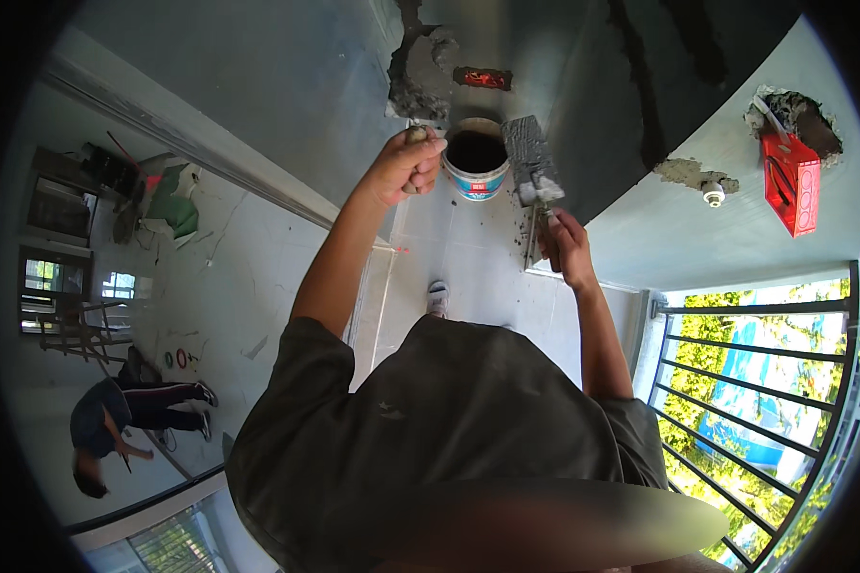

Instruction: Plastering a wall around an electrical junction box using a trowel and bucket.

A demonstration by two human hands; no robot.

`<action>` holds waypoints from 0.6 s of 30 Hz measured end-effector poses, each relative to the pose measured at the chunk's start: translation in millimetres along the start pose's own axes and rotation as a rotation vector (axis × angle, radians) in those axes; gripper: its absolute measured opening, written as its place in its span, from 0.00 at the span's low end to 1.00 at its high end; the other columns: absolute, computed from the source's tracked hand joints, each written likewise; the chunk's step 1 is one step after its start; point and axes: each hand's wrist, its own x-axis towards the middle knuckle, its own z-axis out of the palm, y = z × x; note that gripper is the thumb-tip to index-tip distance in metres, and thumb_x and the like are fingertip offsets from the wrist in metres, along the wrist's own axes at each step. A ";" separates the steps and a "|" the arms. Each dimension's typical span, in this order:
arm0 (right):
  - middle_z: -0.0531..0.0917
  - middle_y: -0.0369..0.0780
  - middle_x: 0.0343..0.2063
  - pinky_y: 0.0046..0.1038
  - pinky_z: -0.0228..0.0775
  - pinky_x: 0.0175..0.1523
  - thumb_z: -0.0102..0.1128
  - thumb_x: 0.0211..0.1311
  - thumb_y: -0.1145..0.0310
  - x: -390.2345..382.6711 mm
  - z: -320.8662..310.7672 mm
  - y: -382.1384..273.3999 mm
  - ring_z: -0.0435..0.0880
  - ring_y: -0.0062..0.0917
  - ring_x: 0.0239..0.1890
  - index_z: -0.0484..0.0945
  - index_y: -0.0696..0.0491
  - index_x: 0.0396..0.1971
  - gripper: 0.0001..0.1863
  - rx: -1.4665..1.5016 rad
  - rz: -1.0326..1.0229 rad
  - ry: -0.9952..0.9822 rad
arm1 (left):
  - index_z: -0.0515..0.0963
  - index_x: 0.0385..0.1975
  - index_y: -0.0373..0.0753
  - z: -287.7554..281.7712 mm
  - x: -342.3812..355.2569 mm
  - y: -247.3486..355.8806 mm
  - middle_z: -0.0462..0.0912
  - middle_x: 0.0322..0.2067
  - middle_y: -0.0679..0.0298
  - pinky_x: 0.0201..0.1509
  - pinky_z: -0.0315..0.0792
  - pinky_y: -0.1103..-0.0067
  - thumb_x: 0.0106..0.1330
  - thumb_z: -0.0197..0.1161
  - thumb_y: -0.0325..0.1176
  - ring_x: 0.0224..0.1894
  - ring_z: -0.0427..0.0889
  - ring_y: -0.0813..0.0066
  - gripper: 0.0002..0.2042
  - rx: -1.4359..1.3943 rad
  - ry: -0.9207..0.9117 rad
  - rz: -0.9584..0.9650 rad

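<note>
The head view looks down past a dark shirt (468, 401) at two raised hands, well apart. The left hand (406, 172) has its fingers curled shut around a short handle (416, 136), thumb pressed over it; whatever blade the handle carries is hard to make out. Just beyond it, lumpy grey mortar (428, 72) shows against the far wall; whether it lies on a tool or in a hole there, I cannot tell.

The right hand (568, 250) also has its fingers wrapped around a grip, that of a trowel (528, 153). The trowel's blade points to the far side, coated in dark grey, with a paler patch near the grip. Between the hands and farther off, a bucket (478, 186) stands on the pale floor (440, 239), white and blue outside, dark inside. The blade appears just right of its rim; contact cannot be told.

A red box (484, 78) is set into the far wall, right of the mortar. On the right, a larger red box (793, 186) hangs at a broken hole, with a white fitting (713, 194) to its left. A railing (750, 382) is at near right. At near left, another person (105, 425) bends over.
</note>
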 end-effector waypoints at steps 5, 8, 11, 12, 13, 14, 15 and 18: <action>0.78 0.46 0.35 0.34 0.72 0.28 0.63 0.58 0.74 -31.3 35.5 -31.6 0.79 0.35 0.28 0.74 0.60 0.42 0.13 -0.845 -0.734 0.281 | 0.66 0.29 0.45 26.5 18.7 -23.7 0.67 0.15 0.70 0.16 0.63 0.78 0.64 0.64 0.32 0.13 0.66 0.81 0.11 -0.015 0.215 0.178; 0.78 0.46 0.38 0.35 0.75 0.32 0.67 0.51 0.77 -34.3 55.9 -35.6 0.81 0.41 0.32 0.75 0.58 0.42 0.17 -1.020 -0.859 0.500 | 0.65 0.23 0.44 37.7 40.6 -32.1 0.67 0.14 0.68 0.16 0.63 0.77 0.64 0.63 0.29 0.12 0.66 0.79 0.12 -0.038 0.228 0.261; 0.78 0.44 0.38 0.34 0.75 0.33 0.68 0.51 0.76 -38.9 72.2 -43.1 0.81 0.38 0.32 0.76 0.57 0.43 0.17 -1.107 -0.900 0.573 | 0.67 0.20 0.42 49.6 49.7 -37.9 0.68 0.13 0.65 0.14 0.63 0.76 0.65 0.56 0.25 0.12 0.69 0.77 0.11 -0.103 0.306 0.382; 0.78 0.43 0.38 0.34 0.76 0.34 0.67 0.51 0.76 -39.9 76.3 -44.0 0.81 0.37 0.33 0.77 0.56 0.43 0.17 -1.142 -0.891 0.621 | 0.67 0.20 0.42 51.4 50.9 -35.5 0.68 0.13 0.65 0.14 0.63 0.76 0.65 0.56 0.25 0.12 0.69 0.77 0.11 -0.109 0.281 0.378; 0.78 0.42 0.37 0.33 0.76 0.34 0.67 0.52 0.76 -40.6 80.4 -44.8 0.81 0.35 0.33 0.77 0.56 0.43 0.17 -1.177 -0.880 0.668 | 0.67 0.18 0.42 52.9 51.7 -32.2 0.69 0.13 0.65 0.14 0.64 0.77 0.65 0.55 0.25 0.12 0.70 0.77 0.12 -0.111 0.272 0.375; 0.78 0.42 0.37 0.33 0.76 0.34 0.67 0.52 0.76 -41.3 83.0 -43.9 0.81 0.35 0.33 0.77 0.56 0.43 0.17 -1.191 -0.876 0.684 | 0.67 0.17 0.41 55.3 52.1 -29.7 0.70 0.13 0.65 0.14 0.65 0.78 0.64 0.54 0.24 0.12 0.71 0.77 0.12 -0.114 0.268 0.371; 0.78 0.42 0.37 0.33 0.76 0.34 0.68 0.51 0.76 -41.6 85.5 -42.0 0.81 0.35 0.33 0.78 0.55 0.43 0.17 -1.219 -0.856 0.713 | 0.70 0.16 0.41 59.1 53.2 -28.7 0.74 0.14 0.65 0.15 0.66 0.80 0.64 0.54 0.24 0.13 0.73 0.79 0.13 -0.099 0.302 0.390; 0.78 0.42 0.37 0.33 0.75 0.33 0.68 0.51 0.75 -37.8 97.4 -41.9 0.81 0.34 0.32 0.78 0.55 0.43 0.17 -1.257 -0.812 0.766 | 0.72 0.17 0.41 66.4 48.1 -22.5 0.76 0.16 0.66 0.16 0.66 0.81 0.63 0.55 0.25 0.13 0.72 0.80 0.11 -0.087 0.265 0.352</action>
